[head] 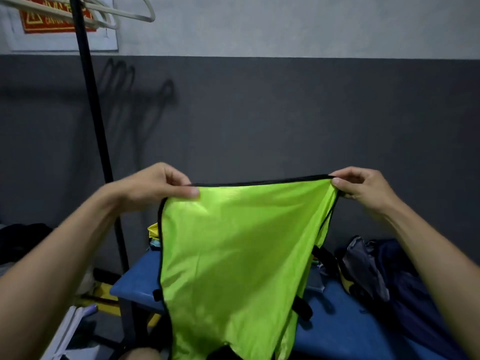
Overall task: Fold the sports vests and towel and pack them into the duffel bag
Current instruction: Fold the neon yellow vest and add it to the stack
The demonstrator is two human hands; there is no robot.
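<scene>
A lime-green sports vest (233, 250) with black trim hangs in the air in front of me, stretched along its top hem. My left hand (153, 185) pinches the hem's left corner. My right hand (363, 188) pinches its right corner at the same height. The vest drapes down over a blue bench (345, 331). On the bench's right end lies a dark navy duffel bag (405, 281) with a grey lining showing. More cloth, yellow and blue (153, 235), peeks out behind the vest's left edge; what it is stays hidden.
A black coat-rack pole (96, 131) rises at the left with pale hangers (124, 11) at its top. Dark clothing (23, 237) lies at the far left. White bags or papers (70, 331) sit on the floor left of the bench. A grey wall stands close behind.
</scene>
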